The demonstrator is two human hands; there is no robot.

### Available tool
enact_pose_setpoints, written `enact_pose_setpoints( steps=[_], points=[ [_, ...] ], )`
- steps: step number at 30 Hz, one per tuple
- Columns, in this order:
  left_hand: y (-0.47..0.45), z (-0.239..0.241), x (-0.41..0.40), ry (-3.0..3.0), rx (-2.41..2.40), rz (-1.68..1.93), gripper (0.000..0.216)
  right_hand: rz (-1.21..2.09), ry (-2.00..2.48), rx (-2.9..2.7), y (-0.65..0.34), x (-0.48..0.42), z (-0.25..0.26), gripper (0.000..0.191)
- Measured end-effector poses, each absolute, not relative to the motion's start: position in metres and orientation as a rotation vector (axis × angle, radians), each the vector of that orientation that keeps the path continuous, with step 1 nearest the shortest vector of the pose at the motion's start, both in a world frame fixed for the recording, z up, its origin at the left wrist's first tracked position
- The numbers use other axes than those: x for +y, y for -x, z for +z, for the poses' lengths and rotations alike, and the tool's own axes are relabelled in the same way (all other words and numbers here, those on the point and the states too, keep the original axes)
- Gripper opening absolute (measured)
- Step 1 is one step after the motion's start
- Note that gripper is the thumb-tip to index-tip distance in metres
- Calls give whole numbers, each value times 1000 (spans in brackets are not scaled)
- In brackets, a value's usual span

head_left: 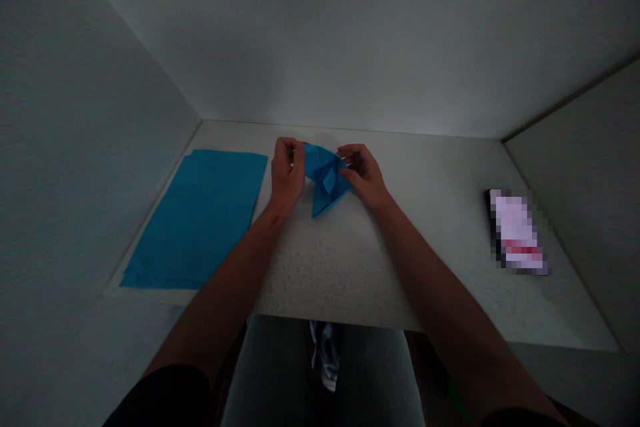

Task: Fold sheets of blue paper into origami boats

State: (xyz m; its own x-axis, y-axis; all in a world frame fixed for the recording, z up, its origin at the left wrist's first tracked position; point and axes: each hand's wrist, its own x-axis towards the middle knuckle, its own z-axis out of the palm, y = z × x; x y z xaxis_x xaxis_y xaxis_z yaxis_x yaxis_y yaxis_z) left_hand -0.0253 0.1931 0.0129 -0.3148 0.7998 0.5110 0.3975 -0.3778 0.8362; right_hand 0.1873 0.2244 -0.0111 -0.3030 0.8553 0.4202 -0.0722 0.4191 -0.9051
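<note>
A folded blue paper piece (325,180) with a pointed lower tip sits between both hands above the white tabletop (345,260). My left hand (287,173) pinches its upper left edge, fingers closed. On the paper's right side, my right hand (364,173) grips the edge with thumb and fingers closed. Both forearms reach in from the bottom of the view.
A stack of flat blue paper sheets (200,220) lies at the table's left. A phone with a blurred screen (517,232) lies at the right. Walls close in the table on the left, back and right. My lap shows below the table's front edge.
</note>
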Motion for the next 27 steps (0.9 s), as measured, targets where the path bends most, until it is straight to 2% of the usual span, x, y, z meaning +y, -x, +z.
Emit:
enact_pose_setpoints(
  steps=[4,10,12,15,18,21,23,27],
  points=[
    [26,10,193,-1590,1527,1739,43,1168,698,-1615,-188,224,-12,54],
    [21,19,183,-1739,1501,1622,45,1031,709,-1543,-186,230,-20,49],
    [19,23,182,-1756,1521,1502,38,995,736,-1522,-186,232,-20,44],
    [20,25,183,-1664,1458,1365,14,958,772,-1466,-186,234,-18,41],
    [22,25,186,-1506,1369,1326,24,906,837,-1374,-187,236,-16,46],
    [25,24,189,-1386,1328,1350,23,777,927,-1343,-189,237,-15,49],
    [26,23,191,-1340,1292,1354,19,682,968,-1361,-190,236,-13,43],
    [25,22,192,-1383,1130,1387,20,617,949,-1508,-190,227,-5,17]
  ],
)
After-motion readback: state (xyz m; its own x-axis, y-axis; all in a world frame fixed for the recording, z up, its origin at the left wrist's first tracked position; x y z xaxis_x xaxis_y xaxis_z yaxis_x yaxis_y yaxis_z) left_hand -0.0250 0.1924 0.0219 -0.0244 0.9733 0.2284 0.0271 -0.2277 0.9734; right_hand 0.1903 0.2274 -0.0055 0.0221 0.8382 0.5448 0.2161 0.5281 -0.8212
